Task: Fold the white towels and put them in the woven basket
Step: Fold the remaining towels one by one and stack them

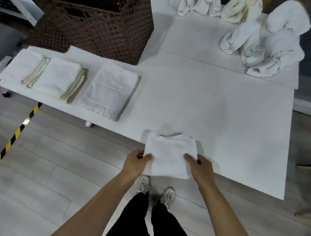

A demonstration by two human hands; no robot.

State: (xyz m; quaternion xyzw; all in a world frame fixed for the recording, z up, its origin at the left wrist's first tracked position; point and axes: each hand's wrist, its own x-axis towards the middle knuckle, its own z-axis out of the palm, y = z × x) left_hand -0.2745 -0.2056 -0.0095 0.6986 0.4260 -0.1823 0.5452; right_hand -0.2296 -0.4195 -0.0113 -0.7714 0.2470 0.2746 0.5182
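A: Nearest first. Folded white towel (170, 157) held at the near edge of the surface (214, 114), partly overhanging the floor. Left hand (136, 164) pinches its left side, thumb on top; right hand (201, 167) pinches the right side the same way. Both grips closed on cloth, forearms reaching forward and slightly inward.

B: Risk?

A: Layers. The far edge shows several plies stacked loose; with only the near side pinched, a lift could let the lower folds sag open. My judgement: a tilt toward the floor would undo it.

B: Further out?

A: Three folded stacks (111, 89) sit on the left of the surface, not yet in the woven basket (99, 25), which stands behind them at the far left. Carrying past them, a trailing corner could drag the nearest stack.

B: And the far right?

A: Heap of unfolded towels (266, 45), more bundles behind it. One hangs close to the surface's right edge and could slip off if tugged
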